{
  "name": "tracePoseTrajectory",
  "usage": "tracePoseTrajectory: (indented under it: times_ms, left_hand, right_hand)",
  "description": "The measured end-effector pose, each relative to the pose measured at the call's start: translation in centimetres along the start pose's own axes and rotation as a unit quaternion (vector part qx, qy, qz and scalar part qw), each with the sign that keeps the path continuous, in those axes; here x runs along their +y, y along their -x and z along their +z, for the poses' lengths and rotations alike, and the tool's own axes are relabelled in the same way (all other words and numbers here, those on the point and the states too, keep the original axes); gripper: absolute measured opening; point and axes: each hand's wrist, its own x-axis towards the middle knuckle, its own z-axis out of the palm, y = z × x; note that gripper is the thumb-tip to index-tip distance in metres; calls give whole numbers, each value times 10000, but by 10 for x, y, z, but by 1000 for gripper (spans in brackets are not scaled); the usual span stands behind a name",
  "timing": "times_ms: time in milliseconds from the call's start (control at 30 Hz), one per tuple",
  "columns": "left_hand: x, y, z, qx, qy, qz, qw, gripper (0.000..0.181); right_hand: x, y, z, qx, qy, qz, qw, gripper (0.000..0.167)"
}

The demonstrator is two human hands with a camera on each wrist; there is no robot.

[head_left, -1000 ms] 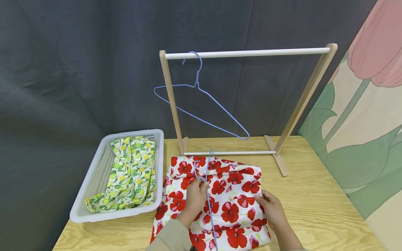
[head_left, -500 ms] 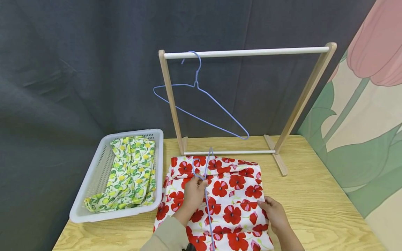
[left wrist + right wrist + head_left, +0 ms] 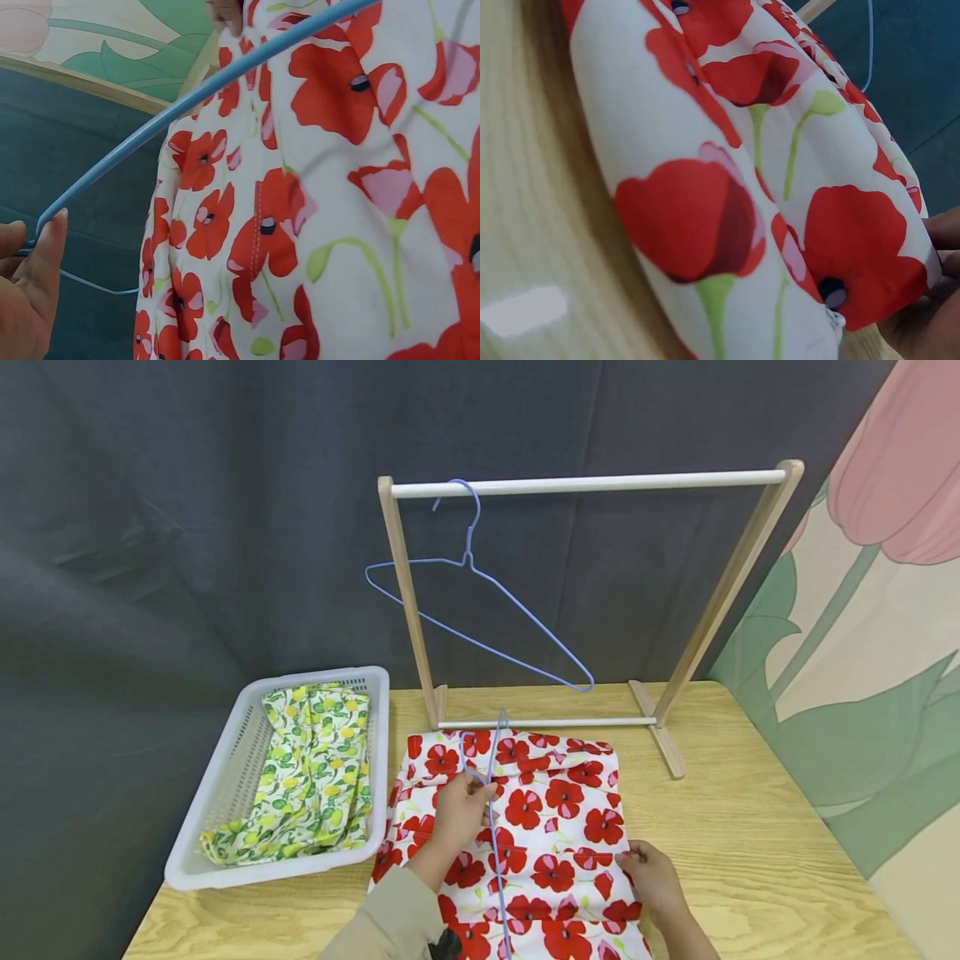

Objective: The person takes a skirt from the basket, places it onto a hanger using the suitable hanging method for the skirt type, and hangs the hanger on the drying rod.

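Observation:
A white cloth with large red poppies (image 3: 553, 872) lies spread in folds on the table; its exact kind is unclear. My left hand (image 3: 457, 814) pinches a blue wire hanger (image 3: 496, 852) at the base of its hook, above the cloth. In the left wrist view, one arm of this hanger (image 3: 225, 75) slants across the flowered cloth (image 3: 337, 90). At the cloth's right edge, my right hand (image 3: 654, 881) grips the fabric between thumb and fingers. The right wrist view shows that hand (image 3: 930, 300) holding a raised edge, layers sagging beside it.
Behind the cloth stands a wooden rack with a white top bar (image 3: 585, 485). Another blue hanger (image 3: 517, 602) hangs bare from its left end. To the left, a white plastic basket (image 3: 206, 793) holds a folded lemon-print cloth (image 3: 322, 768).
My left hand and its hanger have shifted slightly left and away from me. My right hand has slid a little nearer to me along the cloth's edge, still gripping it.

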Motion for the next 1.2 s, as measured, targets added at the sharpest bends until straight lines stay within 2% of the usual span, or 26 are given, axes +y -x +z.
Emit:
tracePoseTrajectory:
  times_ms: [233, 467, 667, 867, 1100, 1200]
  left_hand:
    - [3, -3, -3, -243, 518, -232, 9981, 18]
    - [6, -4, -4, -315, 539, -81, 9980, 17]
    - [9, -6, -3, -371, 435, 98, 9983, 16]
    - [15, -6, -3, -486, 592, 36, 9971, 14]
    - [21, -10, -4, -611, 669, 173, 9957, 15]
    - [22, -11, -6, -713, 723, 170, 9947, 15]
  right_hand:
    - [1, 4, 3, 455, 741, -243, 9959, 28]
    - [-3, 10, 8, 1209, 1364, -788, 9801, 26]
    - [-6, 13, 14, 1508, 1405, -1006, 9733, 26]
    - [-9, 19, 19, 1384, 1416, -1103, 9740, 25]
    - [-11, 26, 24, 690, 1381, -1247, 9801, 19]
    - [-14, 29, 29, 398, 1267, -1428, 9808, 17]
